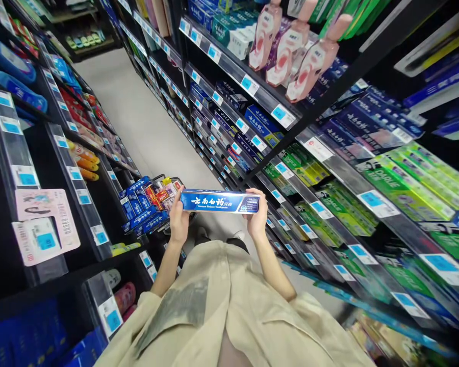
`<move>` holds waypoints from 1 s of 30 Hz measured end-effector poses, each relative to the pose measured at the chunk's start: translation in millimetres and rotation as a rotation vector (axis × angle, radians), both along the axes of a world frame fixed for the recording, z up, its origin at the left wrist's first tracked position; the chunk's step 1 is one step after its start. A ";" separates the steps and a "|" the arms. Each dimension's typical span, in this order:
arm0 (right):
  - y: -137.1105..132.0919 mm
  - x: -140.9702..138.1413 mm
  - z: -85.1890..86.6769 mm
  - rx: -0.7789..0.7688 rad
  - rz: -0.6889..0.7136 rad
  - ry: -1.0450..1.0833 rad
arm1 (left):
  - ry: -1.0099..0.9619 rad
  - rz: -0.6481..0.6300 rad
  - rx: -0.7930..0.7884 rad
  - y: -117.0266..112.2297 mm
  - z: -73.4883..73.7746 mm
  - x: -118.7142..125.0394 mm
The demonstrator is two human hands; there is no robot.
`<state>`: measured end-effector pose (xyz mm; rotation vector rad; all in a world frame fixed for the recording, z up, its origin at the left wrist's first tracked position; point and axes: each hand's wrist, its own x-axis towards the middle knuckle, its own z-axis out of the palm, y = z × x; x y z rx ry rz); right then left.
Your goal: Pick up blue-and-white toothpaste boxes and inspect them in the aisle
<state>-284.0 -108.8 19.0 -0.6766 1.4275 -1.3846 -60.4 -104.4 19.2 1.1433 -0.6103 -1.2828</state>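
I hold a long blue toothpaste box (219,201) level in front of me, its white lettering facing up. My left hand (178,218) grips its left end, fingers wrapped behind it. My right hand (257,216) pinches the right end with thumb on top. Just beyond my left hand stands a shopping basket (173,183) packed with several blue and red toothpaste boxes (141,204).
Black store shelves run down both sides of a narrow aisle with a pale floor (137,112). The right shelves (329,168) hold blue and green toothpaste boxes and pink pump bottles (290,46). The left shelves (61,153) carry tubes, packets and blue price tags.
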 end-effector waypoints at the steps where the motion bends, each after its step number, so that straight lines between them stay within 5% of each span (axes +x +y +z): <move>1: 0.0 1.4 0.2 0.001 0.003 0.002 | -0.004 -0.004 0.000 1.2 1.9 0.9; 21: -1.5 5.5 -7.7 0.030 0.045 0.004 | 0.001 -0.023 0.022 4.5 -0.8 7.5; 30: 8.2 -2.4 -18.2 0.076 0.290 -0.067 | 0.000 0.110 0.265 7.8 -14.4 25.3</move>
